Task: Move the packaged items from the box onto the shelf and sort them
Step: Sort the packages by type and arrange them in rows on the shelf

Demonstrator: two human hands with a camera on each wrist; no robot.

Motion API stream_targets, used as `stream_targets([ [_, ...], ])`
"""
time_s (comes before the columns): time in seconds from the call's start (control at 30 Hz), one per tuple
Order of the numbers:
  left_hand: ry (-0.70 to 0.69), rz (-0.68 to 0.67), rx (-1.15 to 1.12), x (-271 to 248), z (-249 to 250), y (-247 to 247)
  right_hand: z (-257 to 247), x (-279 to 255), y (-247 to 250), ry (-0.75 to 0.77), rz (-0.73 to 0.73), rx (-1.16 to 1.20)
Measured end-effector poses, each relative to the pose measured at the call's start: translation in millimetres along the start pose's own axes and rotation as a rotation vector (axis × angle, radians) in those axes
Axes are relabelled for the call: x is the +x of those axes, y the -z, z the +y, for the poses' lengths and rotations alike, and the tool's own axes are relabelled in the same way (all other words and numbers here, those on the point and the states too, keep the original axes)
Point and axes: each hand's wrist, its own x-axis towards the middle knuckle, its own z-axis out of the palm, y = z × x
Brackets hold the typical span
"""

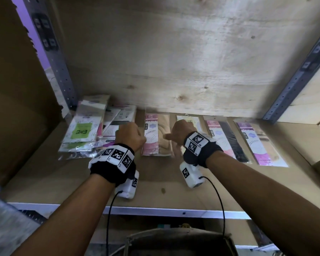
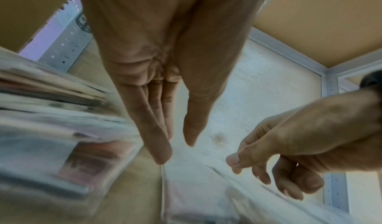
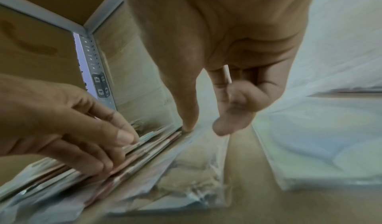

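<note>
Flat packaged items lie on the wooden shelf (image 1: 155, 187). A loose pile of packages (image 1: 83, 130) sits at the left. To its right a row lies side by side: a pink-and-beige package (image 1: 161, 139), a yellow one (image 1: 198, 122) partly hidden by my right hand, a pink-and-black one (image 1: 227, 139) and a purple one (image 1: 260, 145). My left hand (image 1: 131, 134) reaches over the pile's right edge, and its straight fingers (image 3: 99, 129) rest on the stacked packages (image 3: 62, 170). My right hand (image 1: 181, 132) hovers over the beige package (image 3: 192, 170) with fingers loosely curled, holding nothing.
The upper shelf's wooden underside (image 1: 174, 52) hangs low over the hands. Perforated metal uprights stand at the back left (image 1: 61, 71) and right (image 1: 294, 80). A cardboard panel (image 1: 17, 89) closes the left side. A dark-rimmed container (image 1: 181, 242) sits below the shelf's front edge.
</note>
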Motion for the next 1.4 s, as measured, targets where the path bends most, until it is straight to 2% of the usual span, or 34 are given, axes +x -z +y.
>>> stream_targets([
  [0.1, 0.001, 0.102, -0.136, -1, 2, 14, -7, -7, 8, 0.054, 0.065, 0.070],
  [0.2, 0.086, 0.172, -0.234, 2, -4, 32, -23, -14, 10, 0.111, 0.079, 0.164],
  [0.33, 0.167, 0.263, -0.425, 9, -19, 53, -53, -6, 3, 0.166, -0.004, 0.328],
  [0.47, 0.187, 0.285, -0.468, 12, -34, 65, -90, 14, -18, 0.181, -0.097, 0.355],
  [0.57, 0.198, 0.282, -0.450, 12, -41, 72, -111, 25, -35, 0.215, -0.109, 0.366],
  [0.63, 0.208, 0.269, -0.473, 10, -44, 75, -122, 30, -46, 0.250, -0.116, 0.370],
  [0.8, 0.184, 0.237, -0.458, 5, -52, 75, -127, 34, -55, 0.162, -0.071, 0.226],
  [0.93, 0.186, 0.198, -0.425, 0, -59, 79, -121, 32, -51, 0.173, -0.048, 0.288],
  [1.1, 0.149, 0.132, -0.298, -5, -60, 78, -112, 19, -29, 0.200, -0.064, 0.534],
  [1.27, -0.040, -0.073, 0.044, -12, -48, 73, -79, -9, -8, 0.175, -0.103, 0.913],
  [1.4, -0.151, -0.179, 0.175, -23, -35, 65, -50, -42, 15, 0.190, -0.101, 1.092],
])
